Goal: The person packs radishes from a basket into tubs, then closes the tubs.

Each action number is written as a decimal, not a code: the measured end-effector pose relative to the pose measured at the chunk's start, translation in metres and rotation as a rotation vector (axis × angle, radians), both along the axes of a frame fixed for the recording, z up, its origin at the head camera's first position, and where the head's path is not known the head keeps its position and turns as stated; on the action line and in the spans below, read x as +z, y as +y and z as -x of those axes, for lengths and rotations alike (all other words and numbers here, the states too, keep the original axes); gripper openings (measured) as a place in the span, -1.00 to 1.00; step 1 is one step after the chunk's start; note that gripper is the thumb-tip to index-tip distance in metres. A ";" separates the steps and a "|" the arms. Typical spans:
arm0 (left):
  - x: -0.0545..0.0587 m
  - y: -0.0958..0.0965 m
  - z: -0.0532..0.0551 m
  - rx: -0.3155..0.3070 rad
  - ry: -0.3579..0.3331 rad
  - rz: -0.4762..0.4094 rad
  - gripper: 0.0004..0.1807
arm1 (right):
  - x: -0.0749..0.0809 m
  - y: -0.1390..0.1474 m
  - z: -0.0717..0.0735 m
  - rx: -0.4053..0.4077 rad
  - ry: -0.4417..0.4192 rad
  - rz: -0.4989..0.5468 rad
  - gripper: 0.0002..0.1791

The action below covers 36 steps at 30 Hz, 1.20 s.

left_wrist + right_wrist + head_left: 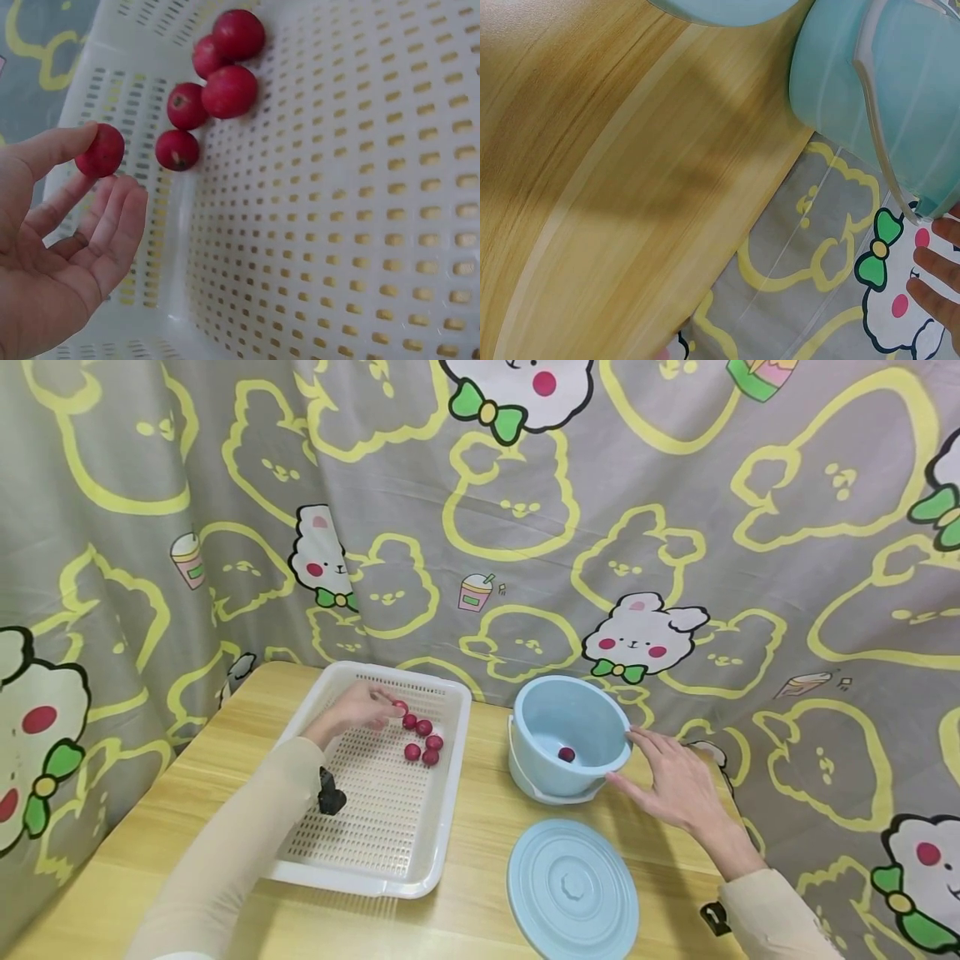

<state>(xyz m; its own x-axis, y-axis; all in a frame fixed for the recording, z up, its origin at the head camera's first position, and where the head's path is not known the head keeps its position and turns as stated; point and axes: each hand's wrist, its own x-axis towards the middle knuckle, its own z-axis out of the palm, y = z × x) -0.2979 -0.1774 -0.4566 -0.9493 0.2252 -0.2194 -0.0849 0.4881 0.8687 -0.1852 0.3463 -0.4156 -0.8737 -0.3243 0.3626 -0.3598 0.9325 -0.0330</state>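
In the head view, left of the middle of the frame, the left hand [362,706] is over the white basket [446,793], with a small red fruit [401,706] at its fingertips. Five loose fruits [423,727] lie in the basket just beside it. Right of the middle, the right hand [671,779] touches the rim of the light blue bucket [577,710]; its fingers are almost straight, with the thumb spread away from them. One dark red fruit [566,754] lies inside the bucket, and a blue lid [573,885] lies on the table [480,852] at the bottom of the frame. In the left wrist view, thumb and forefinger pinch the red fruit at the left of the frame, and the other three fingers are loosely bent beside it. I think a gentle pinch around its widest part is best, because so round a thing could roll out; to lift it clear of its neighbours also seems wise. It is nearly round, so I find no sure long axis, and with no stem end showing I cannot say where it points. In the right wrist view, the bucket is at the upper right, its handle [865,60] along its side, and some fingertips enter at the right edge, a little apart.
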 end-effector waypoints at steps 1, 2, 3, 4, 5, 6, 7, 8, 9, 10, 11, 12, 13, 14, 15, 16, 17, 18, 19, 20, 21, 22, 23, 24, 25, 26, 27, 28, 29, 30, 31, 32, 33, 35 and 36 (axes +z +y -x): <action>0.001 0.001 0.000 0.001 -0.002 -0.002 -0.57 | 0.000 0.000 0.000 0.000 0.000 0.000 -0.14; 0.002 0.001 0.000 0.002 -0.003 -0.004 -0.57 | 0.000 0.000 0.000 -0.001 0.000 0.000 -0.14; 0.003 0.002 0.000 0.002 -0.005 -0.003 -0.56 | 0.000 0.000 0.000 -0.002 -0.001 0.000 -0.14; 0.004 0.003 0.001 0.003 -0.007 -0.004 -0.56 | 0.000 0.000 0.000 -0.003 -0.003 -0.001 -0.13; 0.004 0.004 0.001 0.007 -0.010 -0.007 -0.56 | 0.000 0.000 0.000 -0.003 -0.005 -0.001 -0.13; 0.005 0.005 0.001 0.009 -0.011 -0.009 -0.56 | 0.000 0.000 0.000 -0.003 -0.007 -0.001 -0.13; 0.006 0.006 0.001 0.010 -0.009 -0.012 -0.56 | 0.000 0.000 0.000 -0.002 -0.008 -0.001 -0.13; 0.006 0.007 0.001 0.010 -0.006 -0.019 -0.56 | 0.000 0.000 0.000 -0.002 -0.009 -0.002 -0.13; 0.007 0.008 0.001 0.010 -0.002 -0.025 -0.56 | 0.000 0.000 0.000 -0.002 -0.009 -0.002 -0.13; 0.008 0.009 0.001 0.010 0.002 -0.036 -0.56 | 0.000 0.000 0.000 -0.002 -0.008 -0.003 -0.13; 0.009 0.010 0.001 0.009 0.006 -0.046 -0.56 | 0.000 0.000 0.000 -0.001 -0.007 -0.003 -0.13; 0.010 0.011 0.001 0.005 0.012 -0.051 -0.55 | 0.000 0.000 0.000 -0.001 -0.007 -0.004 -0.13; 0.011 0.013 0.001 0.004 0.015 -0.058 -0.56 | 0.000 0.000 0.000 -0.001 -0.006 -0.005 -0.14; 0.012 0.014 0.000 0.001 0.019 -0.062 -0.56 | 0.000 0.000 0.000 -0.002 -0.006 -0.006 -0.14; 0.013 0.016 0.000 0.001 0.021 -0.065 -0.56 | 0.000 -0.001 0.000 -0.002 -0.006 -0.006 -0.14; 0.014 0.017 -0.001 -0.001 0.024 -0.068 -0.56 | 0.000 -0.001 0.000 -0.002 -0.007 -0.007 -0.14; 0.015 0.019 -0.001 -0.002 0.027 -0.069 -0.56 | 0.000 -0.001 0.000 -0.002 -0.008 -0.007 -0.13; 0.016 0.021 -0.001 -0.003 0.028 -0.073 -0.57 | 0.000 -0.001 0.000 -0.003 -0.009 -0.007 -0.13; 0.017 0.023 -0.002 -0.007 0.032 -0.076 -0.57 | 0.000 -0.001 0.000 -0.003 -0.010 -0.006 -0.13; 0.018 0.026 -0.002 -0.010 0.035 -0.078 -0.57 | 0.000 -0.001 0.000 -0.003 -0.011 -0.006 -0.13; 0.019 0.028 -0.002 -0.013 0.036 -0.083 -0.58 | 0.000 -0.001 0.000 -0.004 -0.011 -0.006 -0.13; 0.019 0.030 -0.003 -0.018 0.038 -0.085 -0.58 | 0.000 -0.001 -0.001 -0.005 -0.012 -0.006 -0.13; 0.020 0.033 -0.003 -0.021 0.038 -0.088 -0.59 | 0.000 -0.001 -0.001 -0.005 -0.012 -0.005 -0.13; 0.021 0.035 -0.004 -0.023 0.039 -0.091 -0.59 | 0.000 -0.001 -0.001 -0.005 -0.012 -0.005 -0.13; 0.022 0.037 -0.004 -0.028 0.039 -0.092 -0.60 | 0.000 -0.001 -0.001 -0.005 -0.012 -0.005 -0.13; 0.023 0.039 -0.005 -0.029 0.039 -0.094 -0.60 | 0.000 -0.001 -0.001 -0.006 -0.012 -0.006 -0.13; 0.025 0.041 -0.006 -0.034 0.041 -0.097 -0.60 | 0.000 -0.001 -0.001 -0.006 -0.013 -0.006 -0.13; 0.026 0.043 -0.007 -0.036 0.043 -0.101 -0.61 | 0.000 -0.001 -0.001 -0.007 -0.013 -0.005 -0.13; 0.028 0.045 -0.008 -0.038 0.045 -0.101 -0.62 | 0.000 -0.001 -0.001 -0.007 -0.015 -0.005 -0.13; 0.030 0.047 -0.009 -0.042 0.050 -0.099 -0.62 | 0.001 -0.001 -0.001 -0.008 -0.015 -0.005 -0.13; 0.031 0.049 -0.009 -0.047 0.052 -0.101 -0.63 | 0.001 -0.001 -0.001 -0.009 -0.016 -0.004 -0.12; 0.033 0.051 -0.010 -0.050 0.054 -0.102 -0.63 | 0.001 -0.001 -0.001 -0.008 -0.015 -0.006 -0.12; 0.035 0.053 -0.011 -0.051 0.053 -0.105 -0.64 | 0.001 -0.001 -0.001 -0.008 -0.017 -0.006 -0.12; 0.038 0.057 -0.012 -0.058 0.054 -0.114 -0.62 | 0.001 -0.001 -0.001 -0.006 -0.013 -0.006 -0.13; 0.040 0.059 -0.013 -0.061 0.053 -0.120 -0.62 | 0.001 -0.001 -0.001 -0.005 -0.011 -0.006 -0.13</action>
